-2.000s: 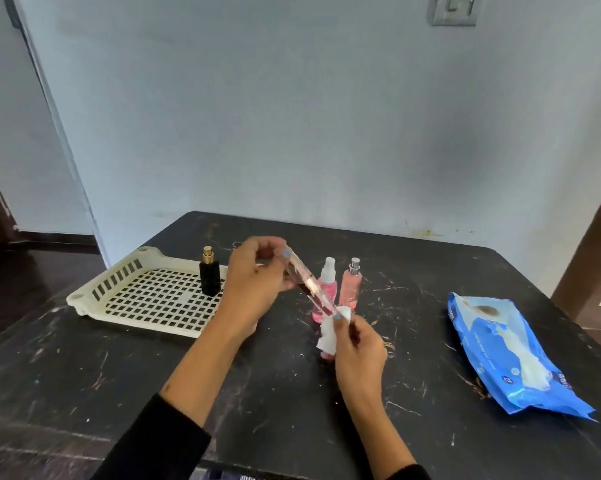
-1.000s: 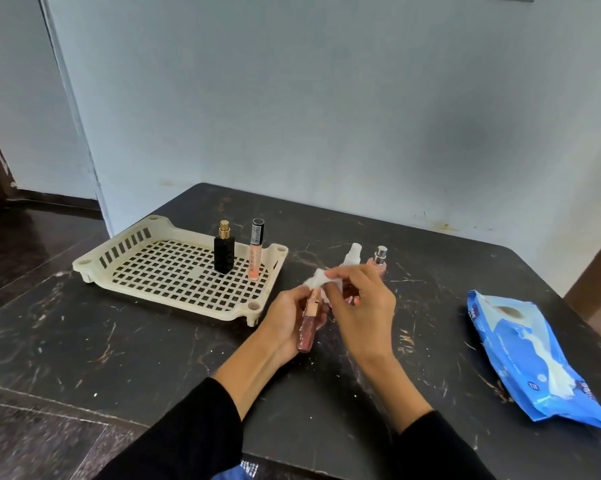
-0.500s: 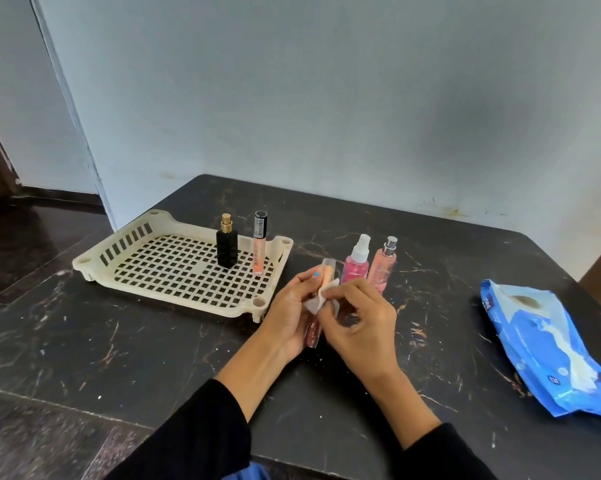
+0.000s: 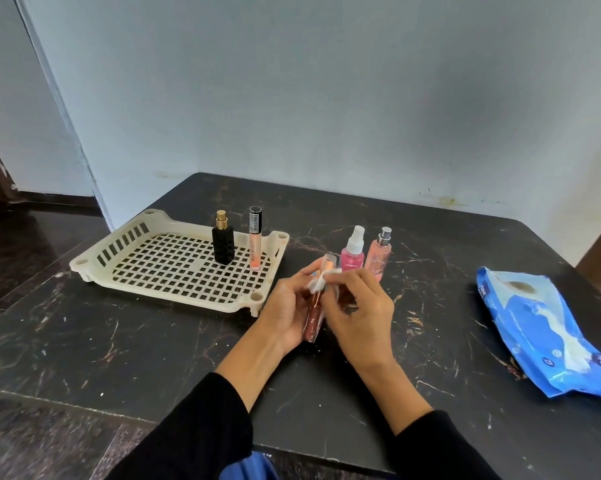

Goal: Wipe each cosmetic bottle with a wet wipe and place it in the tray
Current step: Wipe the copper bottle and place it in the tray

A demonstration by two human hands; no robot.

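Note:
My left hand point(image 4: 287, 311) grips a slim brown lip-gloss tube point(image 4: 314, 318), held nearly upright above the table. My right hand point(image 4: 359, 315) pinches a small white wet wipe point(image 4: 319, 283) against the tube's upper part. A cream perforated tray point(image 4: 146, 271) lies to the left; in it stand a black perfume bottle point(image 4: 222, 244) with a gold cap and a peach lip-gloss tube point(image 4: 255, 242). Behind my hands on the table stand a pink spray bottle point(image 4: 352, 256) and a paler pink spray bottle point(image 4: 379, 255).
A blue pack of wet wipes point(image 4: 548, 330) lies at the right on the black marble table point(image 4: 119, 341). A pale wall runs close behind the table. The table's front edge is near my sleeves.
The camera view has shifted, so the scene sits differently in frame. The tube went from tilted and held high to nearly upright between both hands, and the wipe has moved along its upper part.

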